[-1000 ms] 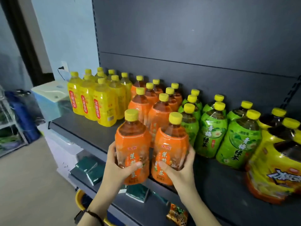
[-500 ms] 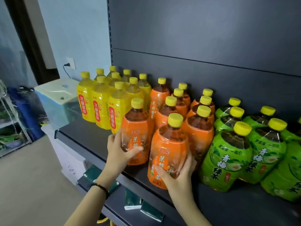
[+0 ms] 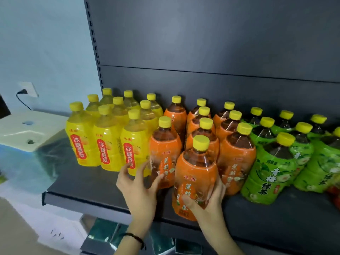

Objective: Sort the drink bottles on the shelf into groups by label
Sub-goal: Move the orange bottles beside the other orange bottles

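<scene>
Placement into orange group (image 3: 237, 159): one bottle down, one gripped.
Left hand (image 3: 139, 188) had loosened, fingers spread, thumb touching the orange-label bottle (image 3: 164, 155) now standing on the shelf (image 3: 88, 188) beside the yellow-label bottles (image 3: 106, 144). Right hand (image 3: 209, 199) gripped the second orange bottle (image 3: 195, 172) at the front edge, unplaced; the group looked nearly complete. Orange and green-label bottles (image 3: 272, 168) held dark tea, yellow ones pale drink.

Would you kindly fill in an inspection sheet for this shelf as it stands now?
Surface: dark shelf, bottles upright on it.
Job's things: yellow bottles left, orange bottles middle, green bottles right.
Clutter: red item at right edge, partly seen.
Hands: left hand, fingers spread, thumb on the left orange bottle; right hand grips the front orange bottle.
Cables: black cord plugged into wall socket.
Surroundings: blue wall, white-lidded box, green packets below.
</scene>
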A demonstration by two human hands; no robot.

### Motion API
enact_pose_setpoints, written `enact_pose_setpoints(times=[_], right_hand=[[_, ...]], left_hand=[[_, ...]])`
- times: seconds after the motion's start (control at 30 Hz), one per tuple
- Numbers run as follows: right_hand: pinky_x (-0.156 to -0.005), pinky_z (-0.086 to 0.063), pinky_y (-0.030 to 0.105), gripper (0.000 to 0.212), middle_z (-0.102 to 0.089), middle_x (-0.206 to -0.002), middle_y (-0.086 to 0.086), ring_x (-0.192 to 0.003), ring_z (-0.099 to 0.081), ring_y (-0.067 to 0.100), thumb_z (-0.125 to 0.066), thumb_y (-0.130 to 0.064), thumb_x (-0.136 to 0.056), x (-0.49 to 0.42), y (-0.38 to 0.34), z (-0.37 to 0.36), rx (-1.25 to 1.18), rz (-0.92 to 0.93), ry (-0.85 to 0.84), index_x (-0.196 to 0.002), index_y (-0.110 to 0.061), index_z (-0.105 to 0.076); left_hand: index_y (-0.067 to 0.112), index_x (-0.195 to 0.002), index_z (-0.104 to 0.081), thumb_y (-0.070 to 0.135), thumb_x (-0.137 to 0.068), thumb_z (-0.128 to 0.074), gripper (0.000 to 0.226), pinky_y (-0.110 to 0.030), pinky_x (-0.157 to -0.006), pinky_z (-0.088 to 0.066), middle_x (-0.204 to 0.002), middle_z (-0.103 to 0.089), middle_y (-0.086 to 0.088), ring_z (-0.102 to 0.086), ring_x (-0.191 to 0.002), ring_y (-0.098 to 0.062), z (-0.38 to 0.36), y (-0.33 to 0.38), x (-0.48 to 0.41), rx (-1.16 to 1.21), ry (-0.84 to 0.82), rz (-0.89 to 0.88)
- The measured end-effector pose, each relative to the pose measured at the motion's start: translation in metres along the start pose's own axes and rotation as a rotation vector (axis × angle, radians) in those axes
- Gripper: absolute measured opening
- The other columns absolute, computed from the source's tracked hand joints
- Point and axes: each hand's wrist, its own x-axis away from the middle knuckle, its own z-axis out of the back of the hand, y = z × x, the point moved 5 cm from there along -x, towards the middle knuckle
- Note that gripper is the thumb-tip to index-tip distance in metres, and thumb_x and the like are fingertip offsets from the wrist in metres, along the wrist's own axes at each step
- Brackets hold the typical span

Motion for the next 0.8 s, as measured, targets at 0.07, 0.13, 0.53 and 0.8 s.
enact_pose_setpoints(times=[0.07,0.13,0.53,0.8], right_hand=[[-0.097,-0.038,0.025,0.099,-0.014,-0.124,-0.048,-0.126,-0.033,-0.002,-0.078,-0.070,-0.041,0.002,-0.003,-0.002,0.005,0.009,0.022,-0.112,-0.081,-0.012],[-0.093,-0.037,0.018,0.097,-0.014,-0.121,-0.048,-0.122,-0.035,-0.007,-0.083,-0.059,-0.051,0.005,-0.007,-0.007,0.008,0.022,0.044,-0.113,-0.079,-0.011],[-0.108,-0.035,0.038,0.098,-0.017,-0.123,-0.035,-0.138,-0.023,0.013,-0.074,-0.063,-0.053,0.015,-0.006,-0.027,0.110,0.031,0.118,-0.116,-0.080,-0.001],[-0.107,-0.042,0.030,0.095,-0.028,-0.145,-0.012,-0.133,-0.037,0.002,-0.078,-0.055,-0.062,0.015,0.004,-0.039,0.032,-0.005,-0.013,-0.126,-0.066,-0.009]], left_hand=[[0.022,-0.125,-0.057,0.054,-0.056,-0.081,0.080,-0.049,-0.100,-0.033,-0.138,-0.035,-0.023,-0.035,-0.124,-0.041,0.004,-0.008,-0.013,-0.016,-0.003,0.027],[0.014,-0.131,-0.050,0.058,-0.044,-0.084,0.103,-0.054,-0.099,-0.035,-0.138,-0.035,-0.028,-0.036,-0.124,-0.044,0.004,-0.013,-0.026,-0.056,-0.004,0.046],[0.006,-0.100,-0.056,0.026,-0.064,-0.086,0.051,-0.041,-0.087,-0.033,-0.110,-0.050,-0.020,-0.046,-0.102,-0.038,-0.006,-0.017,-0.038,0.110,0.021,0.061],[0.046,-0.121,-0.052,0.065,-0.077,-0.059,0.049,-0.034,-0.099,-0.047,-0.127,-0.057,0.010,-0.055,-0.119,-0.011,-0.006,-0.014,0.001,0.736,-0.712,0.030]])
